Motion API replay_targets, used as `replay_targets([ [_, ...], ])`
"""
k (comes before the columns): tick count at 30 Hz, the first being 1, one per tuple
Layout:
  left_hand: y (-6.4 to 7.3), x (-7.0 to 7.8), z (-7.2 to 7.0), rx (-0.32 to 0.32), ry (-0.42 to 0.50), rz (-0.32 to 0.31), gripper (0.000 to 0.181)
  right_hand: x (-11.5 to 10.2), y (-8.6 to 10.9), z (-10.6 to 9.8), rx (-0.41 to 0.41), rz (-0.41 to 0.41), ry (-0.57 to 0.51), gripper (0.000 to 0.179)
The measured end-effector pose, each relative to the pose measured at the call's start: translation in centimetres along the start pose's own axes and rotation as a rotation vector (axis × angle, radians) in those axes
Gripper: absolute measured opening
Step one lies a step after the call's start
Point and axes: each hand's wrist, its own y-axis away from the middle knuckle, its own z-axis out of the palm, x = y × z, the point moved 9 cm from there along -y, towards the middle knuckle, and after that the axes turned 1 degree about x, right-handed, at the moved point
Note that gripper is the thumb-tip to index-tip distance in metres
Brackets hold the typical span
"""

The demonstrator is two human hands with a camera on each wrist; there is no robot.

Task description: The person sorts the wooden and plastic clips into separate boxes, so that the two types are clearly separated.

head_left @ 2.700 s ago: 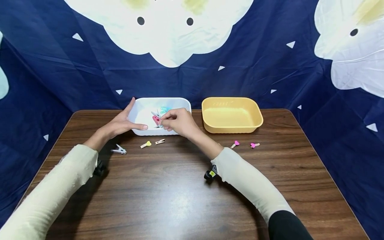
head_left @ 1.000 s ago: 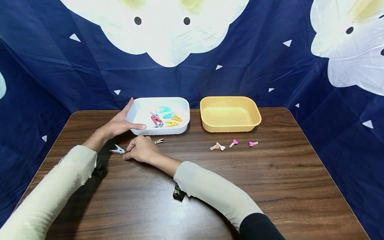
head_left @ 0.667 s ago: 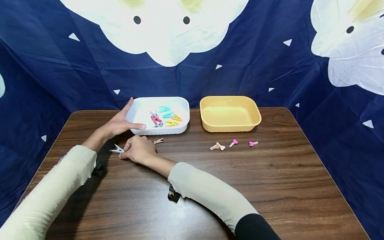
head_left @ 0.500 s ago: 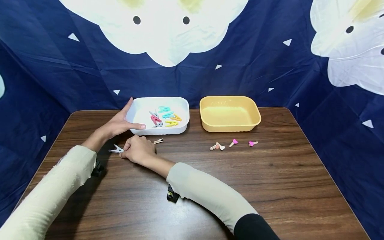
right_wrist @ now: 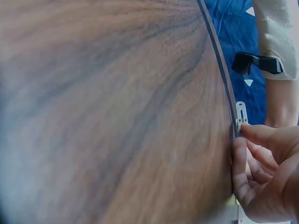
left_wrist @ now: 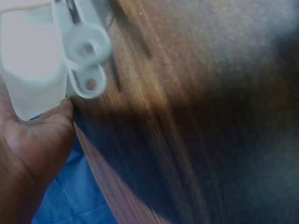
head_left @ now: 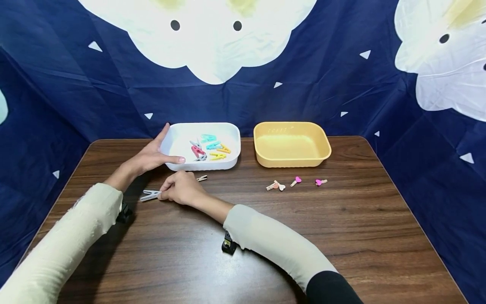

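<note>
My right hand (head_left: 182, 188) pinches one end of a pale grey clothespin (head_left: 149, 194) between thumb and fingertips, in front of the white basket (head_left: 197, 167). That clothespin (left_wrist: 87, 49) looms large and close in the left wrist view, two round holes at its end. In the right wrist view, part of it sticks out past the fingertips (right_wrist: 240, 135). My left hand (head_left: 146, 160) spans the basket's left end, thumb straight along the front rim and a finger at the back corner. Inside lie several plastic clothespins: teal (head_left: 213, 145), pink (head_left: 197, 151), yellow (head_left: 218, 156), orange and grey.
A yellow basket (head_left: 292, 163) stands right of the white one. Small wooden clothespins with pink hearts (head_left: 298, 180) and pale hearts (head_left: 281, 187) lie before it. Another wooden clothespin (head_left: 202, 178) shows just beyond my right hand. A blue curtain (head_left: 243, 105) hangs behind the table.
My right hand came from inside the white basket to the grey clothespin on the table and took hold of it. The clothespin has turned, its free ends nearer each other. My left hand stayed.
</note>
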Motion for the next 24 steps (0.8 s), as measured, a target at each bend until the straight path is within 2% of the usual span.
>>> replay_targets([
  [11, -0.1, -0.1, 0.0, -0.007, -0.005, -0.012, 0.147, 1.4, 1.1, -1.1, -0.057, 0.005, -0.115, 0.007],
  [24, 0.0, -0.1, -0.1, 0.011, -0.018, -0.012, 0.149, 2.2, 2.7, -3.9, -0.104, -0.065, -0.138, 0.008],
])
